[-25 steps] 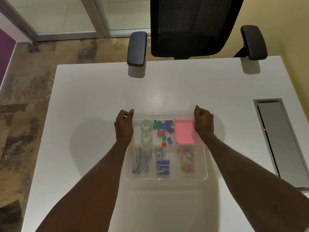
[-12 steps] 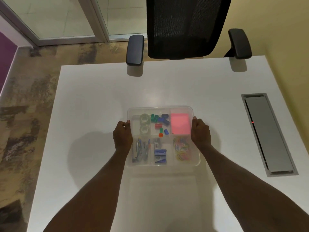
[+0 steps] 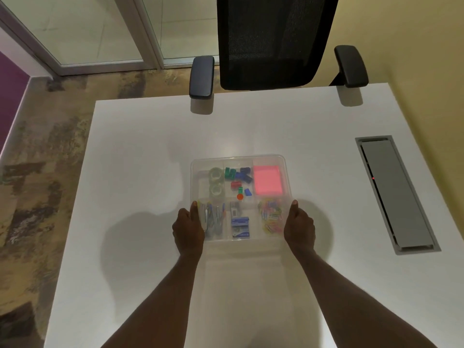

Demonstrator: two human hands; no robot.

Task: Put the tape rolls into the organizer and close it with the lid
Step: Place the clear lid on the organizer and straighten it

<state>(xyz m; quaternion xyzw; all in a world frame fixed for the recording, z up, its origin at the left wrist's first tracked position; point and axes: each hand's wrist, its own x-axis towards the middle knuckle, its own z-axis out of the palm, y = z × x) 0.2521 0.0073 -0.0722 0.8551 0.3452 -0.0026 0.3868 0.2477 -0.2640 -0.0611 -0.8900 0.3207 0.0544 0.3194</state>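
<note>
A clear plastic organizer (image 3: 287, 177) sits in the middle of the white table (image 3: 140, 151) with its clear lid (image 3: 238, 160) lying on top. Two clear tape rolls (image 3: 216, 183) lie one behind the other in the far left compartment, seen through the lid. My left hand (image 3: 188, 228) grips the organizer's left side near the front corner, thumb resting on the lid. At the front right corner my right hand (image 3: 298, 228) grips the right side the same way. Pens, staples, clips, a pink note pad and small coloured pieces fill the other compartments.
A black office chair (image 3: 273, 41) stands at the table's far edge, its armrests over the tabletop. A grey cable hatch (image 3: 396, 194) is set into the table on the right. The table's left edge drops to patterned floor.
Both hands have slid along the organizer's sides from the far corners to the near corners, thumbs staying on the lid. The camera has pulled back a little.
</note>
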